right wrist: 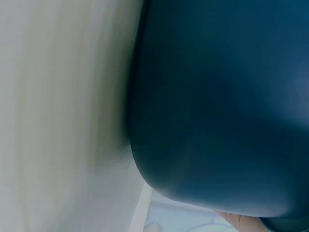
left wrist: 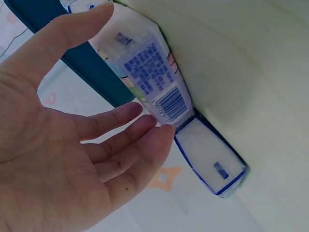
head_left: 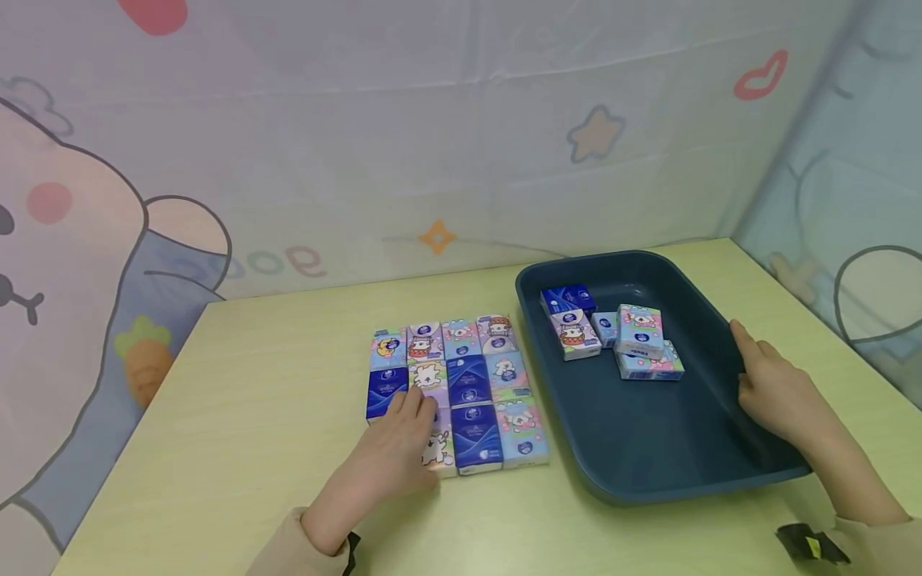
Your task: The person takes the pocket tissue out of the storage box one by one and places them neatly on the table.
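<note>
Rows of small tissue packs point(head_left: 471, 436), dark blue and cartoon-printed, lie side by side on the table. My left hand point(head_left: 396, 440) is over the near left corner of this block, covering part of it. Its fingers are gently bent, with fingertips right at the packs. In the left wrist view a pack with a barcode point(left wrist: 159, 82) lies between thumb and fingers, a blue-edged pack point(left wrist: 212, 154) beyond it. My right hand point(head_left: 781, 396) holds the right rim of a dark teal tray point(head_left: 648, 440). Several tissue packs point(head_left: 639, 330) lie loosely in its far half, one on top of another.
The tray stands right beside the block of packs. A pale wooden table point(head_left: 266, 384) extends to the left. Behind it hangs a printed cloth point(head_left: 403, 144) with cartoon figures, and another cloth side point(head_left: 857, 200) rises at the right.
</note>
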A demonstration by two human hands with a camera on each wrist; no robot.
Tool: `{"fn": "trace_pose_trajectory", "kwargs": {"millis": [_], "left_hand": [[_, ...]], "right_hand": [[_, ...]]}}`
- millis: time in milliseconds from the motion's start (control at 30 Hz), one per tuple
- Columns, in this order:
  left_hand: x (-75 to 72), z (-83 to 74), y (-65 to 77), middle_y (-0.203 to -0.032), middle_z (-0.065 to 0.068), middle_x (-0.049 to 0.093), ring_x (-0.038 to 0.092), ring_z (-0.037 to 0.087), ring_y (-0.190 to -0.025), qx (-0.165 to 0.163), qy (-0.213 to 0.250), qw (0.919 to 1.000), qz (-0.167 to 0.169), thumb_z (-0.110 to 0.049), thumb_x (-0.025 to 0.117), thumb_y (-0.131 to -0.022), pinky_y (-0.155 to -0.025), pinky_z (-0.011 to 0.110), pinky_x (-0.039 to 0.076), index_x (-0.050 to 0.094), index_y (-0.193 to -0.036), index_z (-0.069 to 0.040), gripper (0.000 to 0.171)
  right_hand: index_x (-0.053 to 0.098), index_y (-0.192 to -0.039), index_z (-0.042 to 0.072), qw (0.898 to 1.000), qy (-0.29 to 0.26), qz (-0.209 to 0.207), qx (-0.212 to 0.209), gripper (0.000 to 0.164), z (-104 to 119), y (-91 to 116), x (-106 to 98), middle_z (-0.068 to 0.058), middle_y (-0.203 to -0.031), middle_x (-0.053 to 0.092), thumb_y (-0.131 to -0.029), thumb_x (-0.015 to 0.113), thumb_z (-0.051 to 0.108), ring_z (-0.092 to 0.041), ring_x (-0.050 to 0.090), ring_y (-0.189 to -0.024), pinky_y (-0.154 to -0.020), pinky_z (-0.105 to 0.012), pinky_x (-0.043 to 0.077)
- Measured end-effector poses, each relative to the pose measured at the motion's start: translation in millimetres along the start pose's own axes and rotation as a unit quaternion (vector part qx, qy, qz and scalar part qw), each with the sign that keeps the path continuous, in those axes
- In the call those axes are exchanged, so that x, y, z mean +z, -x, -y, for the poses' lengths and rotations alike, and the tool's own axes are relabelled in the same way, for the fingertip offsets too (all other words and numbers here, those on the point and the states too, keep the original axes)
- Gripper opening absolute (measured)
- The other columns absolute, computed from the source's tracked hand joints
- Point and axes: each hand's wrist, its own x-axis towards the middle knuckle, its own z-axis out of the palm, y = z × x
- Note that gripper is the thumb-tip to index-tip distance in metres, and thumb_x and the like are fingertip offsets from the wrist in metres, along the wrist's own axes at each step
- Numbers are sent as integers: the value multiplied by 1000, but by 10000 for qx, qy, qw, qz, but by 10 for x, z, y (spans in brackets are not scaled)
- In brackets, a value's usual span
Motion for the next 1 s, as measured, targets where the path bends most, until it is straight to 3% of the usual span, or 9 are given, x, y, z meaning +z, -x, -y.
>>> {"fn": "trace_pose_trajectory", "kwargs": {"millis": [233,533,700,1000], "left_hand": [[-31,-32,5,-136,20,45,44,36,-123,-110,147,9992,346,-24,85,-68,-101,49,46,40,-139,1,88],[-41,-70,6,-144,18,44,41,36,-134,-8,354,9992,167,-34,82,-73,-110,51,39,37,-144,0,90],[-48,-152,-53,-150,17,39,37,36,-139,-33,614,9981,97,-42,76,-79,-110,54,37,33,-147,-4,90],[-106,-317,-190,-154,11,36,33,29,-143,295,868,9958,19,-54,59,-89,-115,47,33,33,-149,-9,79]], "right_hand": [[17,-143,-19,10000,1,38,-9,69,-17,-3,-4,-45,-108,46,-82,47,-6,-39,55,-67,-47,-39,38],[18,-143,-19,10000,-9,7,-17,69,-17,1,10,-45,-109,47,-82,48,-6,-42,56,-69,-47,-40,39],[19,-143,-19,10000,-29,-23,-37,69,-8,5,14,-45,-107,47,-81,48,-7,-42,56,-70,-47,-40,39],[18,-143,-18,10000,-46,11,-16,69,3,1,4,-45,-109,46,-82,47,-7,-38,55,-67,-46,-37,37]]}}
